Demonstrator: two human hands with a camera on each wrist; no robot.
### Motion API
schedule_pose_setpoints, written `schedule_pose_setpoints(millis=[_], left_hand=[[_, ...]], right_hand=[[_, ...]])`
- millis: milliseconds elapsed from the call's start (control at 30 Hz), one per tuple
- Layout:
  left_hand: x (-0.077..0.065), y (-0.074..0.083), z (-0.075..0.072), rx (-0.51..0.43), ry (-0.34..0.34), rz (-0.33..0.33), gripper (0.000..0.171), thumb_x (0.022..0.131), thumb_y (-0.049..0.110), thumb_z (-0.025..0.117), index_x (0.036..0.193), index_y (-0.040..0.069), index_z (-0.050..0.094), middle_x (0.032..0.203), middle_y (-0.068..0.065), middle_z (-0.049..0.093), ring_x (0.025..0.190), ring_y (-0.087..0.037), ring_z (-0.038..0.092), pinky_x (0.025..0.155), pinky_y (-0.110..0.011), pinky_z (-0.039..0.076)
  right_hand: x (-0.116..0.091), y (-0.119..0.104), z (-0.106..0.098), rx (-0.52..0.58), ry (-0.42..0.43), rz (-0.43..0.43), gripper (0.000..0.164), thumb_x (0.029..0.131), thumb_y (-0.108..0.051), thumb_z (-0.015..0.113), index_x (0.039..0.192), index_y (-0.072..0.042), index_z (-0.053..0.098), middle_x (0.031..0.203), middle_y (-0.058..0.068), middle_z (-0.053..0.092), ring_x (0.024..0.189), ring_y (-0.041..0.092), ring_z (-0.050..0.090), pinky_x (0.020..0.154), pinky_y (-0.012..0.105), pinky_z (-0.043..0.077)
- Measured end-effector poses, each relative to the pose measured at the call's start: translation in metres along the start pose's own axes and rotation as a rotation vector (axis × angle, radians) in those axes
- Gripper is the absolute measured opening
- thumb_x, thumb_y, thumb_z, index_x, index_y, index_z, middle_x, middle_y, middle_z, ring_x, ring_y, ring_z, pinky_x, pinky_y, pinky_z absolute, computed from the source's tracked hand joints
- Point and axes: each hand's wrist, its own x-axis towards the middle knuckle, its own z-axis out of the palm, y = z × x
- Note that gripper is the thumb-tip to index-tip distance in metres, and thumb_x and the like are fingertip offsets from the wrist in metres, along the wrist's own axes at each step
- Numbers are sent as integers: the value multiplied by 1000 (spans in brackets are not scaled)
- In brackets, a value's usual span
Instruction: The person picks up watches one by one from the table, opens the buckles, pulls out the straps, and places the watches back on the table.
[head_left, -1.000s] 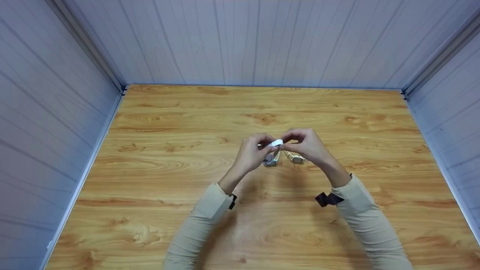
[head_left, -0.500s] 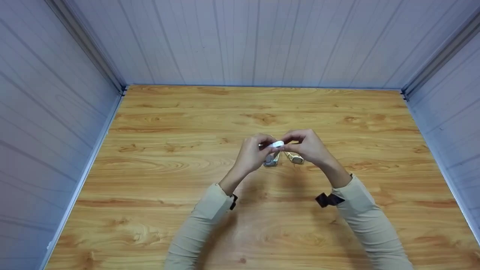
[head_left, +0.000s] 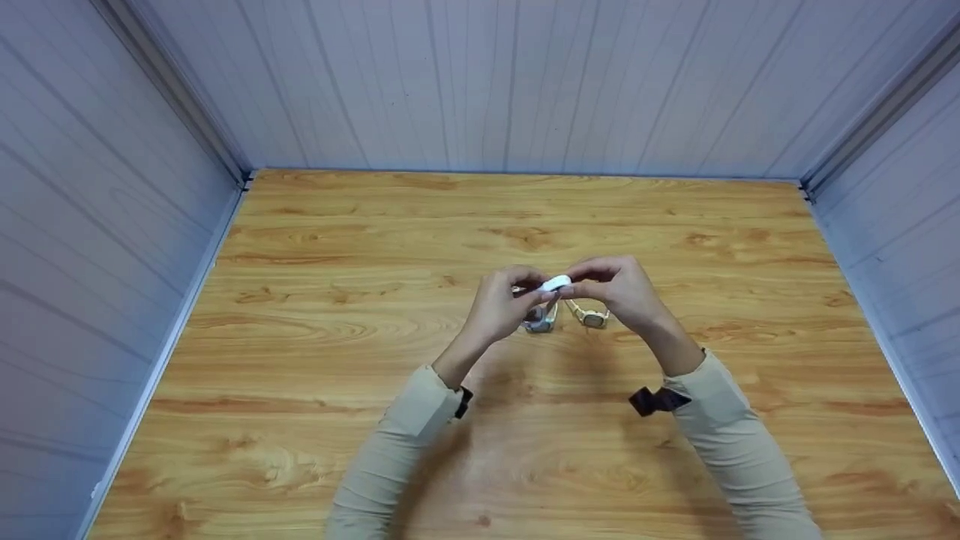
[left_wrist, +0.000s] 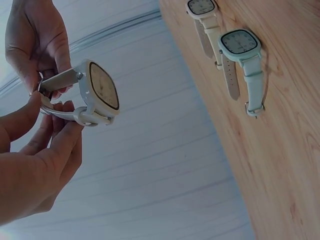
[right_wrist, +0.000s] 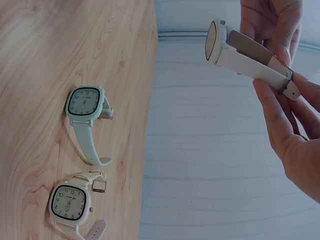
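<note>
Both hands are raised above the middle of the worktop [head_left: 315, 225], and between them they hold a white watch [head_left: 556, 284]. The left hand [head_left: 501, 304] has its fingertips curled in and pinching the strap near the buckle end, the thumb lying along one side. The right hand [head_left: 619, 289] meets it from the other side, its fingers and thumb closed on the same strap close to the case. In the left wrist view the watch's squarish cream dial [left_wrist: 103, 86] faces away from the palms, and the two strap halves run back together into the fingers.

Just under the hands, flat on the wood, lie two more watches side by side, near each other but not touching. One is a pale mint watch [right_wrist: 84, 103] with a rounded square face; the other is a cream watch [right_wrist: 68, 202] with a gold-toned buckle, its strap curled round beside the case. Both faces are turned upward. Pale panelled walls [head_left: 480, 82] close the worktop in on three sides.
</note>
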Motion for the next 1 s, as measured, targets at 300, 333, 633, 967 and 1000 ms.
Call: schedule_pose_setpoints(millis=[300,333,633,967,1000], left_hand=[[-1,0,2,63,19,36,11,83,5,66,92,0,69,88,-8,66,81,-12,60,70,-19,49],[-2,1,2,84,21,47,11,83,5,66,92,0,69,88,-8,66,80,-12,60,69,-18,49],[-3,3,2,200,-1,115,11,84,4,65,93,-1,67,90,-9,66,82,-16,61,71,-20,49],[-1,1,3,147,-14,72,6,83,4,65,88,0,68,85,-7,66,80,-14,61,70,-19,50],[-1,1,4,137,-12,64,7,83,4,66,88,0,68,86,-7,66,81,-14,61,70,-19,50]], right_hand=[[-1,-2,-2,-25,-36,-3,20,79,-5,70,94,8,67,93,19,64,82,23,62,70,32,52],[-1,-3,-2,-56,-45,-1,19,80,-5,70,94,8,67,93,18,64,83,22,62,70,31,52],[-1,-10,0,-229,-76,11,16,82,-4,67,94,6,67,93,17,64,84,21,61,72,26,52],[-7,-30,8,-199,-33,-15,13,79,6,67,89,14,65,88,22,63,77,16,61,69,25,52],[-7,-29,7,-185,-31,-11,14,79,6,67,90,14,65,88,21,64,77,15,61,69,25,52]])
